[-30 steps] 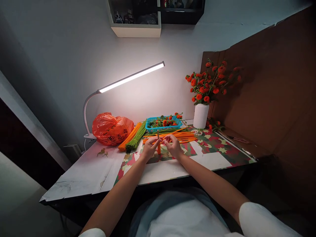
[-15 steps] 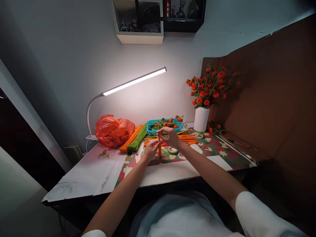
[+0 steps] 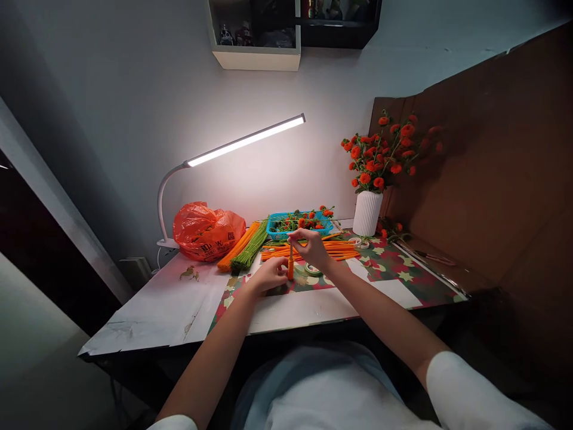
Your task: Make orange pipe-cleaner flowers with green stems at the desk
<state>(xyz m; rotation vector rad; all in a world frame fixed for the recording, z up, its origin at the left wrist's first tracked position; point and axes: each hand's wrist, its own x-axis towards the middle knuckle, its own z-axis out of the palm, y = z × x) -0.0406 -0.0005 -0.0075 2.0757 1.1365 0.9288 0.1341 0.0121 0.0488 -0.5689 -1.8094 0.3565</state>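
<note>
Between my hands, an orange piece (image 3: 290, 269) with a thin stem rising from it stands upright over the patterned table cover. The fingers of my right hand (image 3: 308, 246) pinch the top of the thin stem. My left hand (image 3: 270, 275) is lower, its fingertips at the left side of the orange piece. A roll of green tape (image 3: 312, 269) lies just to the right. Behind my hands are many orange sticks (image 3: 342, 251) lying sideways. A blue basket (image 3: 272, 226) holds small red flowers and green stems.
A red plastic bag (image 3: 206, 233) sits at the left, beside green and orange bundles (image 3: 251, 246). A lamp (image 3: 246, 143) arches above. At the right stand a white vase (image 3: 367, 214) with red flowers and a brown cardboard panel (image 3: 483, 173); pliers (image 3: 435, 258) lie nearby.
My left hand has come down from the stem to beside the orange piece. My right hand still pinches the stem's top. The view has shifted slightly.
</note>
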